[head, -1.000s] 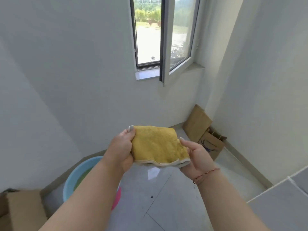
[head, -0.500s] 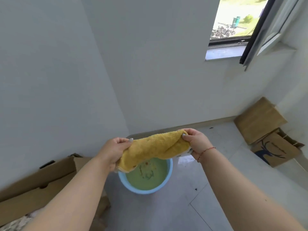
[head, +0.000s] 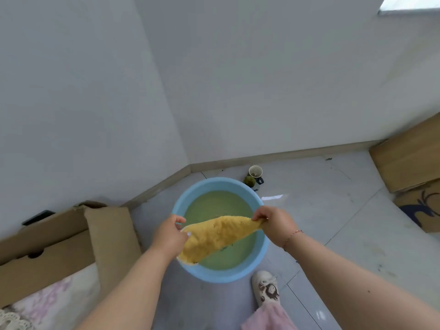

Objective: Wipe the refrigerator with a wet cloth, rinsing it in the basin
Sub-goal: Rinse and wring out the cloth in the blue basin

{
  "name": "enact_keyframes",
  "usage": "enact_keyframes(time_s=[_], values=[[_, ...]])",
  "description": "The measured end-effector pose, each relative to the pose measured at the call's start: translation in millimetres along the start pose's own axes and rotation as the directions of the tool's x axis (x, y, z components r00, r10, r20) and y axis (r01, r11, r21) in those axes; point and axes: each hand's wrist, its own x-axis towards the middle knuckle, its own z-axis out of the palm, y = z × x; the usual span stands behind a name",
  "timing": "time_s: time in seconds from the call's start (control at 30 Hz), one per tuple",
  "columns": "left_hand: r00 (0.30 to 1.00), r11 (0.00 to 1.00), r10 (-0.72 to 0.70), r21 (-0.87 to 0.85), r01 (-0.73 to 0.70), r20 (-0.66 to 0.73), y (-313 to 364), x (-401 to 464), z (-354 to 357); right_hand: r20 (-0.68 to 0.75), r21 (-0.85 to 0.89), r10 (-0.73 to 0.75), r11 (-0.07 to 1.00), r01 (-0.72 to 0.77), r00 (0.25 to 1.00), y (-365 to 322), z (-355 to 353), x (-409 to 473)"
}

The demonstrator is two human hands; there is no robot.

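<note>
A yellow cloth [head: 217, 235] hangs stretched between my two hands, straight above a light blue basin [head: 260, 253] of greenish water on the floor. My left hand [head: 170, 235] pinches the cloth's left end, where a fold droops lower toward the basin's near rim. My right hand [head: 273, 223] grips the cloth's right end, held a little higher. The cloth is above the water, not in it. The refrigerator is not in view.
An open cardboard box [head: 59, 239] stands at the left against the wall. Two small cups [head: 253, 178] sit behind the basin. Flat cardboard and a paper bag [head: 409, 172] lie at the right. My shoe [head: 266, 288] is on the tiles beside the basin.
My view has tilted down from the window to the floor. Both hands carried the cloth lower and over the basin, and the cloth went from spread flat to hanging in a drooping band.
</note>
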Motion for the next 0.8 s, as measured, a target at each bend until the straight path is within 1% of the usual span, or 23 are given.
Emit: enact_keyframes(time_s=[0.07, 0.1, 0.17, 0.23, 0.27, 0.33, 0.43, 0.5, 0.53, 0.6, 0.63, 0.7, 0.73, 0.77, 0.8], values=[[0.997, 0.988, 0.057, 0.147, -0.05, -0.047, -12, 36, 21, 0.101, -0.229, 0.036, 0.973, -0.012, 0.994, 15, 20, 33], [0.995, 0.98, 0.078, 0.185, -0.067, -0.054, -18, 51, 31, 0.137, -0.297, 0.056, 0.955, -0.013, 0.989, 23, 30, 45], [0.995, 0.968, 0.094, 0.235, -0.086, -0.021, -37, 82, 58, 0.178, -0.361, 0.091, 0.932, -0.021, 0.98, 43, 52, 76], [0.995, 0.942, 0.088, 0.319, -0.1, 0.053, -56, 106, 86, 0.178, -0.4, 0.1, 0.916, -0.021, 0.979, 59, 72, 102], [0.992, 0.925, 0.079, 0.364, -0.109, 0.095, -67, 118, 102, 0.177, -0.423, 0.091, 0.906, -0.007, 0.98, 67, 83, 116], [0.982, 0.9, 0.022, 0.424, -0.101, 0.187, -84, 136, 134, 0.188, -0.481, 0.029, 0.874, 0.066, 0.982, 82, 104, 143], [0.951, 0.836, -0.052, 0.535, -0.125, 0.304, -106, 156, 177, 0.23, -0.609, -0.083, 0.765, 0.21, 0.97, 97, 136, 181], [0.927, 0.811, -0.122, 0.575, -0.113, 0.354, -120, 165, 199, 0.285, -0.697, -0.102, 0.66, 0.28, 0.953, 103, 158, 202], [0.919, 0.811, -0.162, 0.579, -0.084, 0.36, -127, 169, 207, 0.321, -0.733, -0.103, 0.603, 0.316, 0.942, 106, 169, 210], [0.917, 0.837, -0.211, 0.546, -0.008, 0.337, -139, 177, 217, 0.364, -0.764, -0.088, 0.541, 0.352, 0.927, 110, 184, 223], [0.927, 0.858, -0.211, 0.514, 0.022, 0.311, -145, 184, 221, 0.377, -0.757, -0.057, 0.556, 0.343, 0.924, 113, 191, 232], [0.953, 0.905, -0.175, 0.422, 0.057, 0.247, -145, 193, 223, 0.368, -0.706, 0.056, 0.666, 0.24, 0.928, 115, 205, 246], [0.962, 0.94, -0.155, 0.332, 0.074, 0.226, -144, 198, 223, 0.365, -0.683, 0.123, 0.709, 0.176, 0.923, 117, 214, 254], [0.967, 0.979, -0.138, 0.177, 0.1, 0.215, -145, 205, 223, 0.351, -0.608, 0.217, 0.793, 0.045, 0.911, 118, 224, 261], [0.964, 0.986, -0.14, -0.055, 0.156, 0.226, -143, 209, 224, 0.352, -0.466, 0.31, 0.876, -0.122, 0.883, 113, 229, 263]])
